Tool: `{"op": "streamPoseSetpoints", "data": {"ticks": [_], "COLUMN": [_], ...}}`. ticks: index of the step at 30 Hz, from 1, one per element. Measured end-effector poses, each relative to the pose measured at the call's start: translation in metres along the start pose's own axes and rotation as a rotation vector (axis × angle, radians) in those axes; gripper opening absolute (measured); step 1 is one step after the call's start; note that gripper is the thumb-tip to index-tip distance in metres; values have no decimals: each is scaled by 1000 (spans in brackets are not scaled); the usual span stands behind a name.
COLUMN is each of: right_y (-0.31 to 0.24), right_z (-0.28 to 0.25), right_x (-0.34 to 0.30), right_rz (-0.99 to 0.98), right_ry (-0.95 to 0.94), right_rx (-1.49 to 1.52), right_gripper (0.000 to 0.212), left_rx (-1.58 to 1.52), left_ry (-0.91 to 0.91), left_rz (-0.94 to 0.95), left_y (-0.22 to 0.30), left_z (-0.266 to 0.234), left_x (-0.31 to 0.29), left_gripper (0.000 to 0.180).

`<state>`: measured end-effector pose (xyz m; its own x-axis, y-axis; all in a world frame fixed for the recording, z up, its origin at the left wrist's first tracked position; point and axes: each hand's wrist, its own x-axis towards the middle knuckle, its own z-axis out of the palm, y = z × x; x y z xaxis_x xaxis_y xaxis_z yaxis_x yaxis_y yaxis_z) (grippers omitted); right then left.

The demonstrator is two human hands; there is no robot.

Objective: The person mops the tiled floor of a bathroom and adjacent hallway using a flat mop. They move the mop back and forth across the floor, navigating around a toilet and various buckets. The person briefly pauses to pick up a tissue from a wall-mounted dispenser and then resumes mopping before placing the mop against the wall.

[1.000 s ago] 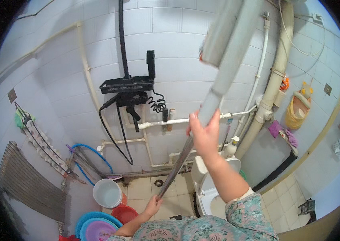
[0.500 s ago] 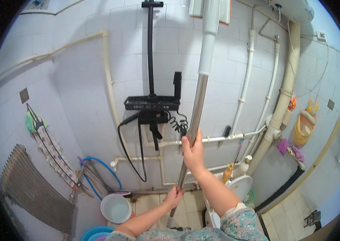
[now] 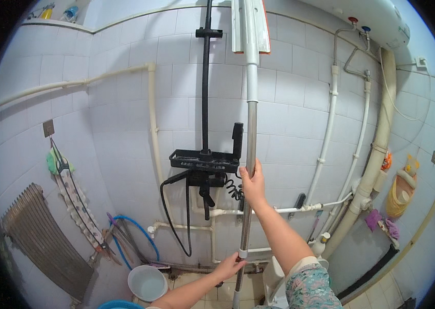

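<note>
I hold a long mop upright against the tiled wall. Its metal pole (image 3: 251, 129) runs from the floor area up to a flat white mop head (image 3: 251, 26) with orange edges, pressed high on the tiles. My right hand (image 3: 252, 181) grips the pole at mid height, beside a black shower shelf (image 3: 204, 160). My left hand (image 3: 229, 265) grips the pole lower down, near a white collar on it. Both forearms come in from the lower edge.
A black shower rail (image 3: 206, 82) and hose (image 3: 173, 216) hang left of the pole. White pipes (image 3: 150, 129) cross the wall; a water heater (image 3: 366, 20) sits top right. A white bucket (image 3: 147, 282), a toilet (image 3: 275, 275) and a folded rack (image 3: 42, 237) stand below.
The mop has swung from a slant to upright and its head has risen up the wall. My view has tilted up, and both hands have shifted along the pole.
</note>
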<state>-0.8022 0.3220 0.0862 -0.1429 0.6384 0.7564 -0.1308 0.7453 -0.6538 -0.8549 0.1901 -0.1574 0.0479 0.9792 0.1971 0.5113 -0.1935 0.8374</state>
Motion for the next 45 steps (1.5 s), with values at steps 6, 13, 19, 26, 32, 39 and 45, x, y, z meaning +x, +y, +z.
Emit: {"op": "streamPoseSetpoints", "data": {"ticks": [6, 13, 19, 26, 32, 39, 45], "right_y": [48, 87, 110, 127, 125, 194, 242], "right_z": [-13, -21, -19, -42, -39, -53, -48], "right_x": [29, 37, 41, 56, 64, 98, 130], "right_rz": [82, 168, 201, 204, 282, 274, 219], "right_ry": [-73, -180, -16, -95, -168, -169, -155], "right_rx": [60, 24, 110, -63, -127, -185, -251], "right_gripper": [51, 43, 38, 42, 34, 33, 31], "left_rx": [8, -15, 54, 178, 16, -200, -241], "left_ry": [66, 111, 52, 83, 175, 100, 106], "left_rz": [-185, -144, -227, -142, -152, -241, -327], "left_y": [3, -65, -51, -54, -88, -54, -87], "left_z": [18, 39, 29, 41, 54, 30, 22], "left_x": [43, 93, 117, 146, 163, 170, 143], "left_gripper": [36, 34, 32, 31, 47, 61, 62]}}
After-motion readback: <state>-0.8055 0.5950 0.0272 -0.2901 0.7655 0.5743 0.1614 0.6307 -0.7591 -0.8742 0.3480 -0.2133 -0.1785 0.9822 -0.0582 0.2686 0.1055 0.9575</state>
